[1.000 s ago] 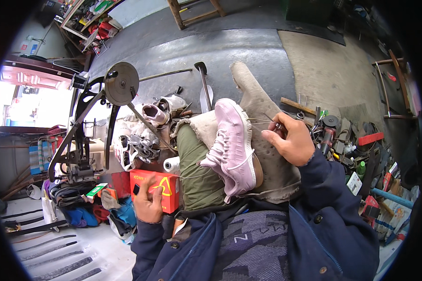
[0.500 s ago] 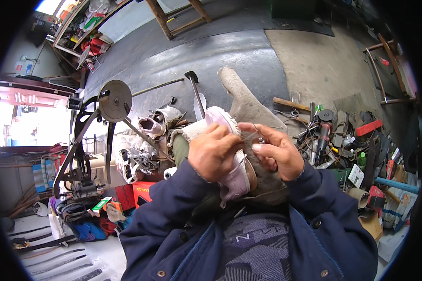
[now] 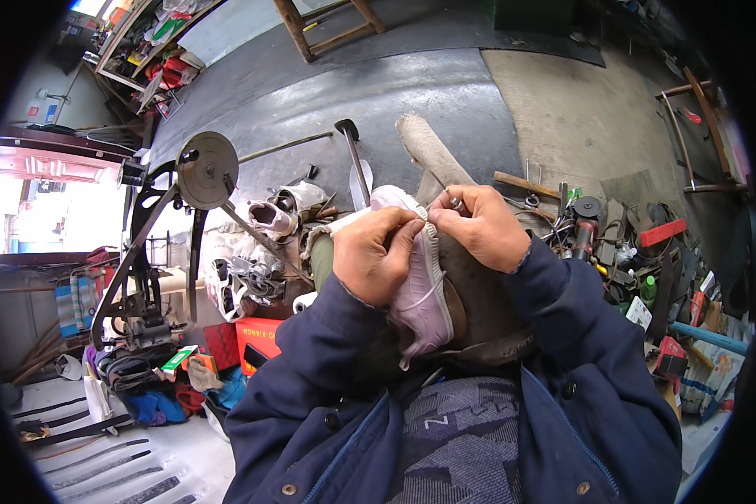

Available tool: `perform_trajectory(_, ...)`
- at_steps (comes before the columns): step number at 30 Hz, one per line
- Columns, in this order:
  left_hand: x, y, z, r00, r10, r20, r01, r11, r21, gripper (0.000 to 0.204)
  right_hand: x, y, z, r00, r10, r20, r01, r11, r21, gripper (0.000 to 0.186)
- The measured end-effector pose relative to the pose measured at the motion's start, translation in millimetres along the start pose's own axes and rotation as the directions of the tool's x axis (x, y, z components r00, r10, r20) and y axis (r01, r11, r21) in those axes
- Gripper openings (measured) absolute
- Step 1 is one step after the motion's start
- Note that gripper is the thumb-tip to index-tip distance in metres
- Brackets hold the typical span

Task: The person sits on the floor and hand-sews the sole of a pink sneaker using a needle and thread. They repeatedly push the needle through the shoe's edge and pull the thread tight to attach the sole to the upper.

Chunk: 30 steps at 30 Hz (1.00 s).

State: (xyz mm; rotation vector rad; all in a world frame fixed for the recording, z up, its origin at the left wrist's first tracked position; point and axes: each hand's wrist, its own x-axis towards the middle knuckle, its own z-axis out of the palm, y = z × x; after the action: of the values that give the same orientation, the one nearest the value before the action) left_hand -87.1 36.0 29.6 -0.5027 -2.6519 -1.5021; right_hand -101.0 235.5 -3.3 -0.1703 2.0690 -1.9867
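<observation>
A pale pink sneaker (image 3: 420,307) with a white sole edge lies across my lap, its sole side facing right. My left hand (image 3: 373,256) is closed at the shoe's left side, thumb and forefinger pinched at the sole edge near the toe. Any thread between those fingertips is too fine to make out. Just across the sole edge, my right hand (image 3: 483,228) is closed around an awl (image 3: 455,202), a slim metal tool whose thin needle points up and away from the shoe. Its fingertips almost meet those of my left hand. A grey-brown cloth (image 3: 475,286) lies under the shoe.
To the left stands a hand-cranked sewing machine (image 3: 208,170) with a big wheel. Beyond my left arm lie several other shoes (image 3: 270,218) and a red box (image 3: 258,338). Piled tools, including an angle grinder (image 3: 585,227), crowd the right. A wooden stool (image 3: 298,29) stands far ahead.
My right hand has moved up toward the shoe's toe, and the awl's needle now points upward. My left hand has shifted slightly down and loosened its wrap into a pinch.
</observation>
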Motion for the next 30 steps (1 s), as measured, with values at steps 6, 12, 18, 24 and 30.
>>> perform_trajectory(6, 3, -8, -3, 0.972, -0.234, 0.018, 0.234, 0.959, -0.163, 0.015, -46, -8, -31, 0.936, 0.147, 0.320, -0.008, 0.918, -0.397, 0.022)
perform_trajectory(12, 5, -9, -6, 0.953, -0.298, 0.058, 0.299, 0.890, -0.345, 0.017, -49, 5, -74, 0.961, 0.211, -0.181, -0.225, 0.973, -0.060, 0.012)
perform_trajectory(18, 2, -8, -8, 0.963, -0.267, 0.045, 0.267, 0.910, -0.316, 0.018, -55, -7, -55, 0.954, -0.043, -0.295, -0.026, 0.974, -0.225, 0.021)
perform_trajectory(24, -1, -1, -2, 0.995, -0.103, -0.004, 0.100, 0.977, -0.189, 0.009, -58, -18, -2, 0.994, 0.049, -0.096, -0.067, 0.979, -0.193, 0.038)
perform_trajectory(30, 1, 6, -8, 0.957, 0.278, 0.083, -0.285, 0.954, 0.090, 0.015, -17, -5, 8, 0.941, -0.328, -0.081, 0.265, 0.865, -0.426, 0.032)
